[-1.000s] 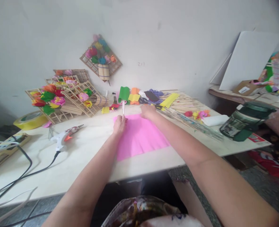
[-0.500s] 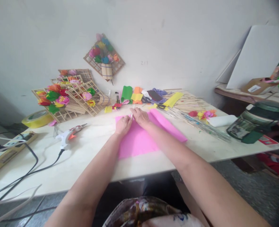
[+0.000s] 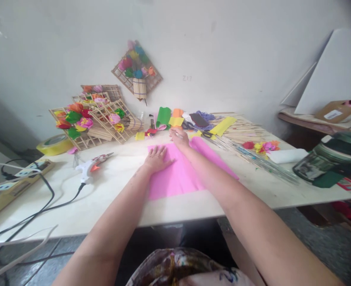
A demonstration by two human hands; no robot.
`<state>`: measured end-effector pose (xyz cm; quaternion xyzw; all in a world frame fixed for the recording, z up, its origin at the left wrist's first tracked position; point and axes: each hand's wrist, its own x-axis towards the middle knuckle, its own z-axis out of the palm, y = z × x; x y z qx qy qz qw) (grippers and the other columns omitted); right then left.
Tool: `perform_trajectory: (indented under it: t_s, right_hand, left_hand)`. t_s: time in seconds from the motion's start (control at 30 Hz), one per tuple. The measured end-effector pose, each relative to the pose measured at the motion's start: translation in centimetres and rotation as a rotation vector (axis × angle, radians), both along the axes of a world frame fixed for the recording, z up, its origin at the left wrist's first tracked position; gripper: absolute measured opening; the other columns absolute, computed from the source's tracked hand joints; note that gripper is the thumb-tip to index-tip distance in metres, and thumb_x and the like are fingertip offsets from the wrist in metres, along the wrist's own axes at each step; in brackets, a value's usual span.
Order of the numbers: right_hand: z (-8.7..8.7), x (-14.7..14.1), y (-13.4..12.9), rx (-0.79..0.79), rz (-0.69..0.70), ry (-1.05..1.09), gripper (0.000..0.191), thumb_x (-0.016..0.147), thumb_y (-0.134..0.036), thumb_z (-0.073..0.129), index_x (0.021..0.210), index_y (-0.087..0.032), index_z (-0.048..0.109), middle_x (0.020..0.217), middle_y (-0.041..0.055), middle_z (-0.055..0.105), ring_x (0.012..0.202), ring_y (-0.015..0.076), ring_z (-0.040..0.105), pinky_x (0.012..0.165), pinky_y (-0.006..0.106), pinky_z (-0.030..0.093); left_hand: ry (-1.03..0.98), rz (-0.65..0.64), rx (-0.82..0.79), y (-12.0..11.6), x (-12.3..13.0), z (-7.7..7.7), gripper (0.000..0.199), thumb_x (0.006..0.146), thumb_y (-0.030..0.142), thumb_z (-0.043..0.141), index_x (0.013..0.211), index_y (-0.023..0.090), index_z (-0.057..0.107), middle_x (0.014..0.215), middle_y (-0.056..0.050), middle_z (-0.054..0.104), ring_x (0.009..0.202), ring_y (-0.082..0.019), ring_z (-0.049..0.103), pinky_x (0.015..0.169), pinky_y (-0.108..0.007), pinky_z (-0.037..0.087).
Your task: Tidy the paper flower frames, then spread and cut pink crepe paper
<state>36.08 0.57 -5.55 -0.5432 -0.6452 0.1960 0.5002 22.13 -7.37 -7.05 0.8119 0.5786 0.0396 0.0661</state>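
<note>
A sheet of pink crepe paper (image 3: 175, 178) lies spread on the table, its right side curled into a roll. My left hand (image 3: 157, 159) rests flat on the paper's left part, fingers stretched and apart. Above the paper's far edge is my right hand (image 3: 179, 138), its fingers curled together round a slim whitish thing, of which too little shows to name it. Just beyond that hand are strips of yellow (image 3: 176, 121) and green crepe paper (image 3: 163, 117), and black-handled scissors (image 3: 207, 134).
At left stand bamboo lattices with paper flowers (image 3: 86, 123), yellow tape (image 3: 54, 145), a glue gun (image 3: 89, 169) and a corded power strip (image 3: 17, 182). Thin sticks (image 3: 247, 131), wires (image 3: 261, 161), a white roll (image 3: 287, 155) and a dark green jar (image 3: 315, 159) lie to the right.
My left hand has opened and spread flat on the pink paper, a little nearer me. My right hand has drawn away from it, up and to the right, still curled.
</note>
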Motion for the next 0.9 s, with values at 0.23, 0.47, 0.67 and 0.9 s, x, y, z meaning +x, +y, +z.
perform_trajectory:
  t_s: [0.23, 0.47, 0.67, 0.9]
  right_hand:
    - [-2.4, -2.3, 0.2, -0.263, 0.156, 0.421, 0.025, 0.076, -0.016, 0.055, 0.099, -0.018, 0.065, 0.073, -0.0008, 0.068, 0.062, 0.0100, 0.065, 0.062, 0.021, 0.052]
    - [-3.1, -1.1, -0.2, -0.224, 0.133, 0.419, 0.023, 0.082, -0.024, 0.054, 0.102, -0.018, 0.063, 0.081, 0.0019, 0.070, 0.068, 0.0090, 0.066, 0.066, 0.021, 0.053]
    - [-3.3, 0.4, -0.3, -0.219, 0.030, 0.383, 0.028, 0.080, -0.021, 0.054, 0.107, -0.016, 0.062, 0.083, 0.0030, 0.069, 0.068, 0.0099, 0.064, 0.065, 0.023, 0.052]
    - [-3.2, 1.7, -1.3, -0.205, -0.055, 0.336, 0.031, 0.079, -0.017, 0.053, 0.109, -0.017, 0.061, 0.089, 0.0037, 0.070, 0.072, 0.0109, 0.064, 0.068, 0.024, 0.052]
  left_hand:
    - [-0.106, -0.155, 0.033, 0.8, -0.9, -0.2, 0.079, 0.083, 0.065, 0.034, 0.145, 0.017, 0.033, 0.153, -0.007, 0.028, 0.143, -0.030, 0.015, 0.115, -0.042, 0.014]
    - [-0.102, 0.131, 0.113, 1.1, -2.4, 0.1, 0.064, 0.087, 0.056, 0.035, 0.142, 0.022, 0.037, 0.152, -0.007, 0.031, 0.142, -0.027, 0.020, 0.114, -0.053, 0.004]
    - [-0.058, 0.040, 0.071, 1.7, -2.3, -0.4, 0.065, 0.088, 0.058, 0.031, 0.143, 0.022, 0.035, 0.151, -0.008, 0.031, 0.141, -0.026, 0.023, 0.113, -0.056, 0.002]
    - [-0.116, 0.015, 0.117, 1.7, -1.6, -0.2, 0.067, 0.083, 0.062, 0.040, 0.139, 0.025, 0.039, 0.146, -0.011, 0.040, 0.139, -0.026, 0.029, 0.112, -0.056, -0.004]
